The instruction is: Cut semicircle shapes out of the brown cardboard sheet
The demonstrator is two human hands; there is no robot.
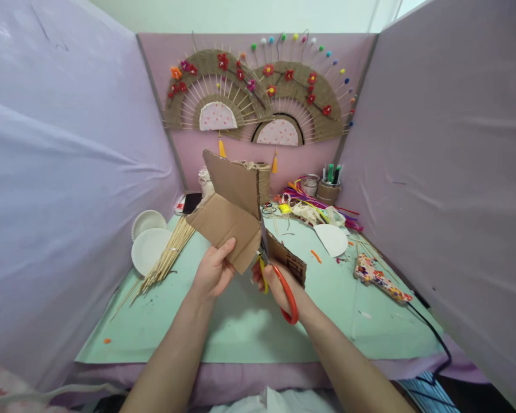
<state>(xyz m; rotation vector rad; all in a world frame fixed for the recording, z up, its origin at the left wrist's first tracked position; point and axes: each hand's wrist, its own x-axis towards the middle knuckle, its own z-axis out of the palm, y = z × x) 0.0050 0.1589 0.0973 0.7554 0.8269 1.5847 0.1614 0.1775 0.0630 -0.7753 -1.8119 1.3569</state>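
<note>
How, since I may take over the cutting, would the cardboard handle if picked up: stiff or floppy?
The cardboard is probably stiff within each panel, given its corrugated edge. It may flex at the fold, where panels meet at an angle. It's likely light for its size: just thin sheet, gripped in the left hand.
</note>
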